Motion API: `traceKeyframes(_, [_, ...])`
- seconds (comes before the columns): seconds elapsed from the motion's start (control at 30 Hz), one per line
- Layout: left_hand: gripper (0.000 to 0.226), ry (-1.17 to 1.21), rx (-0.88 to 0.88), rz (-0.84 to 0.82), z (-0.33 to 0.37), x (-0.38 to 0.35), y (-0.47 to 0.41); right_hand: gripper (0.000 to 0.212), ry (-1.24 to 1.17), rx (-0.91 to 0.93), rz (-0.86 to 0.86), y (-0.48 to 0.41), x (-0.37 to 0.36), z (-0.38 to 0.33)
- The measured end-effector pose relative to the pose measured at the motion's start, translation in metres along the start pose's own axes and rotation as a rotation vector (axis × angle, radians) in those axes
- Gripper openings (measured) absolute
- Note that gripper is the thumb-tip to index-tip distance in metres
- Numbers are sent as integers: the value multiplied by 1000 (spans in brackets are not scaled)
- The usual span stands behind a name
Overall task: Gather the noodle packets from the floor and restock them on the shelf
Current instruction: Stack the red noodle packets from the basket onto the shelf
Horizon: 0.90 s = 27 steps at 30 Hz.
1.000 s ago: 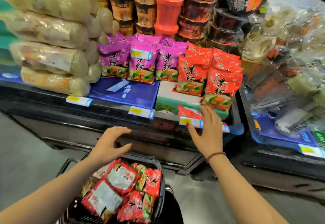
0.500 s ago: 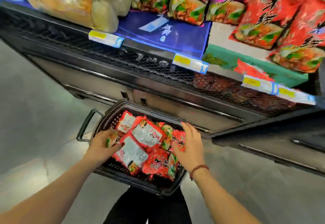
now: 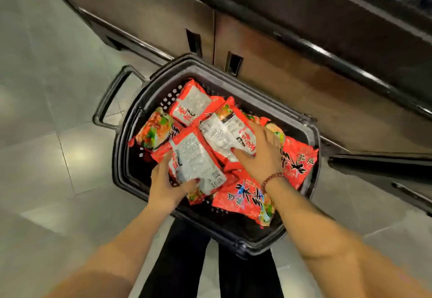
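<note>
A black shopping basket (image 3: 301, 120) on the floor holds several red noodle packets. My left hand (image 3: 167, 184) grips the near end of one packet (image 3: 195, 159) lying back side up, thumb over its lower edge. My right hand (image 3: 259, 155) holds a second back-up packet (image 3: 222, 134), thumb curled under its near edge and fingers over its top. Another packet (image 3: 245, 200) lies face up by my right wrist, and one more (image 3: 192, 103) sits at the basket's far side. The shelf's stocked levels are out of view.
The dark metal base of the shelf unit (image 3: 292, 47) runs diagonally behind the basket. The basket's handle (image 3: 109, 96) sticks out to the left over grey floor tiles (image 3: 46, 87). My dark trouser legs (image 3: 187, 262) stand just under the basket's near rim.
The view has tipped down from the shelf to the basket. Both hands dropped from the shelf edge into the basket and each took hold of a packet.
</note>
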<state>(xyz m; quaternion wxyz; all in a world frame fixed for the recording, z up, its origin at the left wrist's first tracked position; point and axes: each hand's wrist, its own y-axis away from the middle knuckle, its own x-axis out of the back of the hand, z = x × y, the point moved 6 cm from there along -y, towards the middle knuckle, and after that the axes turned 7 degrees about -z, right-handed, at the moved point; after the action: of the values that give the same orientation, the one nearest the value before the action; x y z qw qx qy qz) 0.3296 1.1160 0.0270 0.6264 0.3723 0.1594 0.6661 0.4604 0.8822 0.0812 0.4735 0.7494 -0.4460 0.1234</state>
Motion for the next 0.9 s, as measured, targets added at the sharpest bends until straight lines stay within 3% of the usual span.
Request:
traceKeyframes(0.1, [109, 12, -17, 94, 8, -8, 0, 76, 67, 62, 45, -24, -11, 2])
traceKeyframes(0.27, [98, 63, 8, 133, 4, -18, -2, 78, 73, 37, -42, -41, -33, 11])
traceKeyframes(0.37, [93, 58, 30, 176, 14, -14, 4, 68, 68, 42, -26, -35, -30, 3])
traceKeyframes(0.5, [90, 47, 24, 181, 28, -12, 16, 81, 21, 131, 21, -13, -18, -15])
traceKeyframes(0.67, [81, 274, 17, 19, 62, 2, 44, 73, -289, 113, 155, 40, 34, -17])
traceKeyframes(0.9, [77, 428, -126, -291, 183, 42, 135, 60, -702, 123, 238, 164, 132, -58])
